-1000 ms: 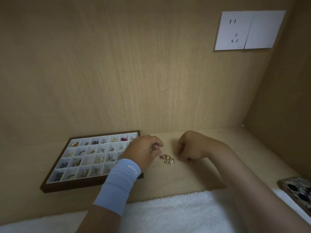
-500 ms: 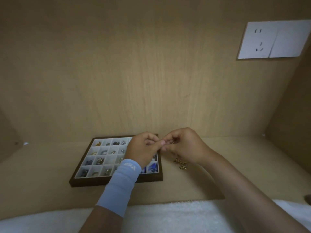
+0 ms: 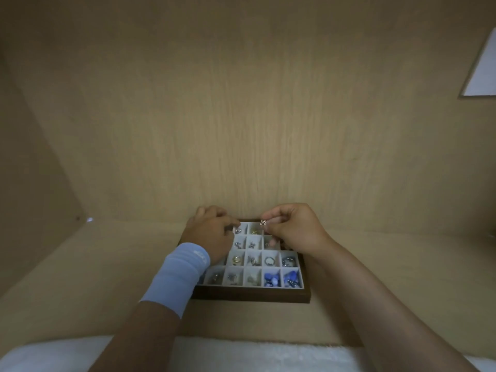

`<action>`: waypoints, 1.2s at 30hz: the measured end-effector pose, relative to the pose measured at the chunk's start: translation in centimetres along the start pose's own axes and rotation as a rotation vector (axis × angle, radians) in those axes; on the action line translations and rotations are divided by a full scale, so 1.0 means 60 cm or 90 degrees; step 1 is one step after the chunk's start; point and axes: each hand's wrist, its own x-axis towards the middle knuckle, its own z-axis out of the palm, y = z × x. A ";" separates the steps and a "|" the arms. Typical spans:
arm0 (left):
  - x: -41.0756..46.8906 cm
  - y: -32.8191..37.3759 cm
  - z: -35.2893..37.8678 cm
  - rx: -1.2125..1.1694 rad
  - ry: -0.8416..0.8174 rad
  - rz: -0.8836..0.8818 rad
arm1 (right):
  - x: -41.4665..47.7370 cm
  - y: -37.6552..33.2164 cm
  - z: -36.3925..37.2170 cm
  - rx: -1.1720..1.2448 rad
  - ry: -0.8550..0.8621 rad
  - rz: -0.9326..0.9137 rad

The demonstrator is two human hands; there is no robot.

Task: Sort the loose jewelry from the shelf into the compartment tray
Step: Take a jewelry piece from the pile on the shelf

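Two hands are in view, the left hand and the right hand, with one light-blue sleeve on the left wrist. One compartment tray sits on the shelf. Its near row shows five cells fully in sight, the next row four, the third three; the hands cover the rest, so the full count cannot be told. Two cells at the tray's near right corner hold blue pieces. One gold ring lies in one cell. One small silver piece is pinched in the right hand. One white cloth lies along the shelf's near edge
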 end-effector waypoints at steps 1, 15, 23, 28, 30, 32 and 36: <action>0.003 -0.002 0.004 0.016 -0.007 0.007 | 0.004 0.003 0.003 -0.004 -0.004 -0.001; 0.023 -0.010 0.008 -0.131 -0.006 -0.004 | 0.013 0.004 0.008 0.014 0.014 -0.014; -0.016 0.006 -0.090 -0.601 -0.025 -0.048 | 0.024 -0.046 0.022 -0.039 -0.016 -0.177; -0.027 -0.009 -0.083 -0.758 0.000 -0.141 | 0.041 -0.066 0.048 -0.073 -0.068 -0.239; -0.024 -0.012 -0.075 -0.773 0.023 -0.167 | 0.043 -0.069 0.052 -0.090 -0.071 -0.247; -0.020 -0.011 -0.069 -0.777 0.035 -0.172 | 0.045 -0.069 0.050 -0.114 -0.075 -0.253; -0.014 -0.004 -0.058 -0.738 0.037 -0.150 | 0.046 -0.060 0.030 -0.175 -0.082 -0.262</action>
